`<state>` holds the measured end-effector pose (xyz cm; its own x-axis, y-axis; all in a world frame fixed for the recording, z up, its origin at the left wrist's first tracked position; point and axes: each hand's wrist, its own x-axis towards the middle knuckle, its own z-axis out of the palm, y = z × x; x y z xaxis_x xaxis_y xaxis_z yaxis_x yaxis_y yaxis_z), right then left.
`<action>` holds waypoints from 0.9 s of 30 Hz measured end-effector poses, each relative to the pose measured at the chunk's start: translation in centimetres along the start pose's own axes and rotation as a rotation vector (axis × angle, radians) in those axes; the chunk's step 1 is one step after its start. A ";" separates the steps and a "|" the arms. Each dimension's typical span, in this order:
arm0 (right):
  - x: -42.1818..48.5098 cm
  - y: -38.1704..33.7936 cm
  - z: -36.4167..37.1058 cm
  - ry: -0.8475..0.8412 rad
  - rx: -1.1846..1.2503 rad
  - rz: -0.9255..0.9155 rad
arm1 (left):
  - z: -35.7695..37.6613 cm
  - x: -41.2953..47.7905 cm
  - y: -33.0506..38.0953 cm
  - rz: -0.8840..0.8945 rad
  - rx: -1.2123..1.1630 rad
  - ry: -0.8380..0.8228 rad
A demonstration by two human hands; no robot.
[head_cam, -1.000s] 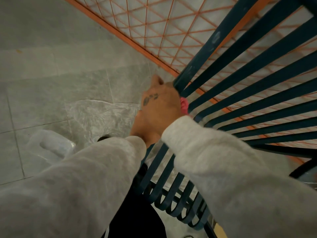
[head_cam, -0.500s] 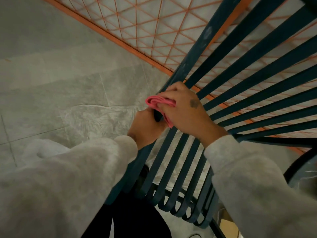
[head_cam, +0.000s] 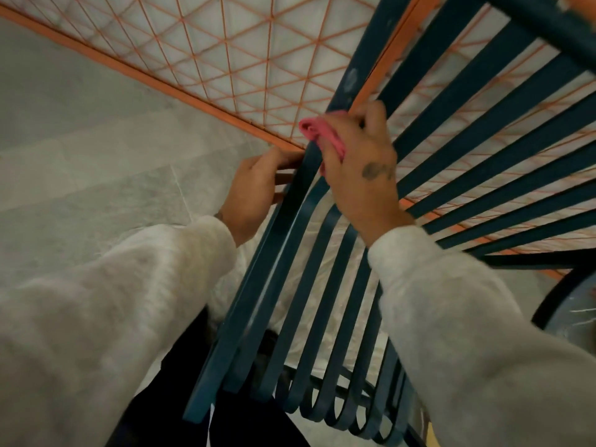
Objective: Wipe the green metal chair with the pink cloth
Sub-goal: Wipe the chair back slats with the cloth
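The dark green metal chair (head_cam: 483,130) with long curved slats fills the right and middle of the view. My right hand (head_cam: 361,169) grips the bunched pink cloth (head_cam: 317,132) and presses it against the leftmost slat near its upper part. My left hand (head_cam: 254,188) holds that same outer slat from the left side, just below the cloth, with its fingers curled behind the bar. Both forearms wear pale fuzzy sleeves.
An orange wire-mesh panel (head_cam: 180,43) lies on the grey tiled floor (head_cam: 80,162) behind the chair. A clear plastic sheet (head_cam: 325,321) shows under the slats. A dark round rim (head_cam: 561,291) sits at the right edge.
My right hand has slid the pink cloth up along the leftmost slat. My left hand has shifted up the slat too, and the view has tilted upward.
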<state>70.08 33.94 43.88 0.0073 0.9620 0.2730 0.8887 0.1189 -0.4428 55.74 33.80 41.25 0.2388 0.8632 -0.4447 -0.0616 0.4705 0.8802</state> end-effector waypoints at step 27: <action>-1.3 -0.7 0.9 -0.117 0.119 0.136 | -1.7 1.5 2.3 -0.288 -0.022 -0.057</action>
<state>69.02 32.83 43.12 0.0640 0.9923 0.1063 0.8228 0.0078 -0.5683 54.32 36.47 42.34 0.3033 0.6826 -0.6649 -0.0042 0.6987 0.7154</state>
